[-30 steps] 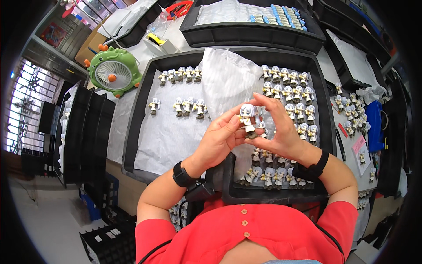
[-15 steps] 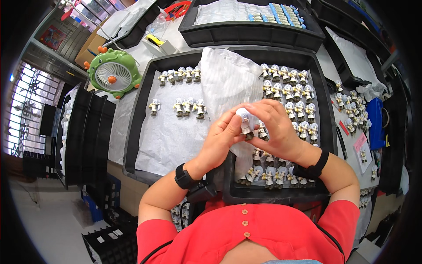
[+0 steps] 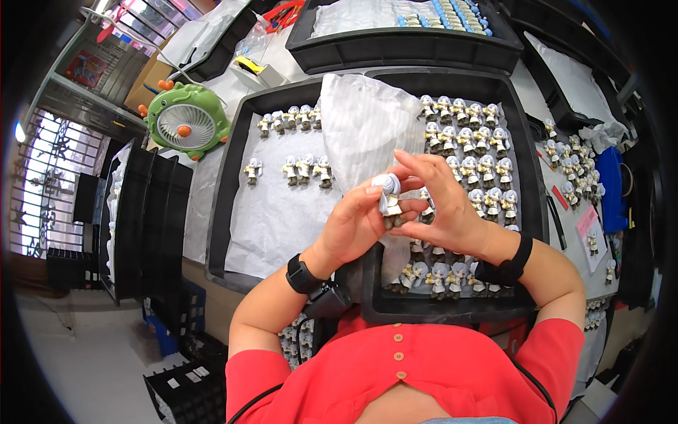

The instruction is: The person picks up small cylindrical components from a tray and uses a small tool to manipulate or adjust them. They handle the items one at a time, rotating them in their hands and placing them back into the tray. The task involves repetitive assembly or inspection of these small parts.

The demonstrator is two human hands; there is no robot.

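Figurine (image 3: 390, 203) pinched in left hand (image 3: 349, 226), not yet set down; right hand (image 3: 452, 219) half-spread beside, contact unclear. Left of paper sheet (image 3: 367, 124), gapped rows (image 3: 305, 170); right, fuller rows (image 3: 485, 172).

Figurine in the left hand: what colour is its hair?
The figurine has pale silvery-white hair; it shows best in the head view.

A barred window (image 3: 51, 185) glows at left, pale floor (image 3: 106, 374) shows lower left, and a light table (image 3: 200, 206) occupies the centre.
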